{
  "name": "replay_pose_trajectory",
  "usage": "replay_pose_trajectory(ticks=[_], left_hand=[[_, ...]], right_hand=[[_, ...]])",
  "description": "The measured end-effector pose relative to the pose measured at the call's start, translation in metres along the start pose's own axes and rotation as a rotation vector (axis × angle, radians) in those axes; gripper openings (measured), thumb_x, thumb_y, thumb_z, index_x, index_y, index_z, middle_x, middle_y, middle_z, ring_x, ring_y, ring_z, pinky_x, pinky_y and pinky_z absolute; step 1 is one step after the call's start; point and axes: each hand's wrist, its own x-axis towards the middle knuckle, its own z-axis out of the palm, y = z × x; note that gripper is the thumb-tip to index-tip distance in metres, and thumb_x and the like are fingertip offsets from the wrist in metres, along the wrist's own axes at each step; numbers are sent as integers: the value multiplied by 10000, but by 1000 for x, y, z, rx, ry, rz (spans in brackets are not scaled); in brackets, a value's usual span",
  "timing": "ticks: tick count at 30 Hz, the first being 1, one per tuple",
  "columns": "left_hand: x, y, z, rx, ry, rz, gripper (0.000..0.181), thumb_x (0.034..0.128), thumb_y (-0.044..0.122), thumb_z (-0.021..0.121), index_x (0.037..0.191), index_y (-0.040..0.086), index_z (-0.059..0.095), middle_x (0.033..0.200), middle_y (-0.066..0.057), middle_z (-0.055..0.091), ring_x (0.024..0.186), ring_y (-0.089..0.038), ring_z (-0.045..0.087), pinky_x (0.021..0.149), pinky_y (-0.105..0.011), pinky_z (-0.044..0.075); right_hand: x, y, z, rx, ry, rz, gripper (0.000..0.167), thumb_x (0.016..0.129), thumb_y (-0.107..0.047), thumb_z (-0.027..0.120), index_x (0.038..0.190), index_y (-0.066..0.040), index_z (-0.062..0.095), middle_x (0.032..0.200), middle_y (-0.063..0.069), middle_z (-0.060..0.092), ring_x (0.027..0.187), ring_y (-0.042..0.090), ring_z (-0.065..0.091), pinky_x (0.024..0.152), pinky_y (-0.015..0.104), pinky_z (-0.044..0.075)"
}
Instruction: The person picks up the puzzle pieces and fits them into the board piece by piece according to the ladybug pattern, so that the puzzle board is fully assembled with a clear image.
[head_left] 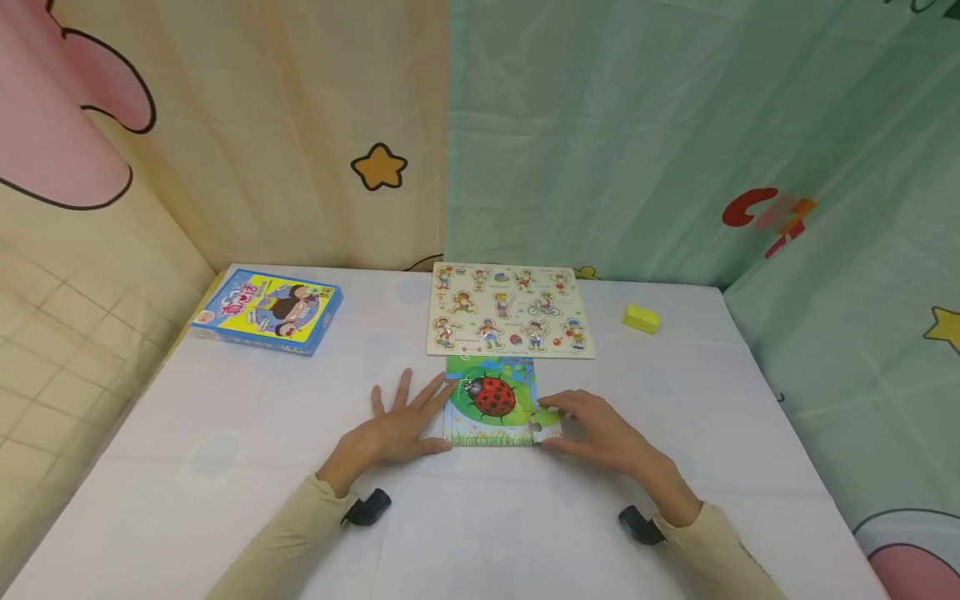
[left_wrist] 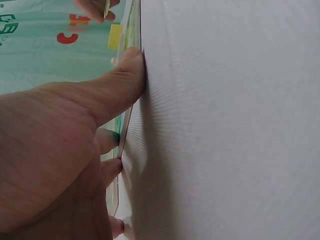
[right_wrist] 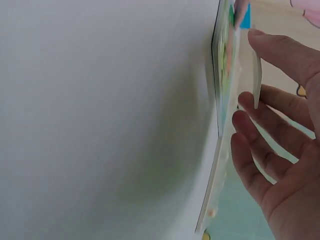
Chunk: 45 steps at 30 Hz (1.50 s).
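Note:
A ladybug jigsaw puzzle point(head_left: 492, 404) lies on the table, its picture a red beetle on a green leaf. My left hand point(head_left: 401, 429) is spread at its left side, thumb and fingertips touching the edge; in the left wrist view the thumb point(left_wrist: 117, 82) lies against the board's side. Between the thumb and fingers of my right hand point(head_left: 603, 429) is a puzzle piece point(head_left: 550, 421), green and pale. The right wrist view shows that piece point(right_wrist: 257, 75) edge-on, pinched and raised above the puzzle board point(right_wrist: 222, 75).
Behind the puzzle lies a wooden peg board point(head_left: 510, 310) with children's figures. A blue and yellow box point(head_left: 270, 310) is at the back left, and a yellow block point(head_left: 641, 318) at the back right. Curtains hang beyond the white table point(head_left: 495, 533).

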Motion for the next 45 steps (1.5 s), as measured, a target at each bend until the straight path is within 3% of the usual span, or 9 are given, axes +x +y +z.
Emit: replay_pose_trajectory(ticks=[4,14,25,31,45], left_hand=[[-1,1,0,1,5,2,887,940,501,638,1624,255,131,1708,-10,-1,1504,-501,-153,1065,-819,-91],[-2,1,1,-3,-4,-5,886,941,510,631,1624,269,121,1708,4,-16,1503,-493,-169,1069,-815,-91],[-2,2,-2,2,0,-1,877,944,493,633,1624,254,135,1708,-8,-3,1504,-500,-153,1068,-814,-98],[-2,2,-2,2,0,-2,873,944,491,634,1623,247,142,1708,-13,0,1503,-502,-153,1069,-812,-99],[-2,1,-1,5,3,1,882,941,498,636,1624,253,134,1709,-9,-5,1503,-506,-148,1067,-818,-86]], right_hand=[[12,-7,12,-22,-9,12,547,827,-351,819,1286,-104,654,1231,2,669,1153,198,587,1018,460,484],[29,-23,26,-34,-59,24,522,810,-298,841,1247,-71,667,1237,45,619,1124,198,549,984,429,501],[32,-20,24,-40,-51,-25,472,828,-281,828,1238,-84,703,1165,33,677,1089,213,616,957,436,513],[32,-20,24,-51,-25,-14,395,845,-286,811,1195,-119,732,1159,12,674,1102,207,608,976,450,505],[32,-29,23,-159,-54,-51,378,885,-254,773,1198,-46,733,1240,75,641,1174,253,594,1009,433,512]])
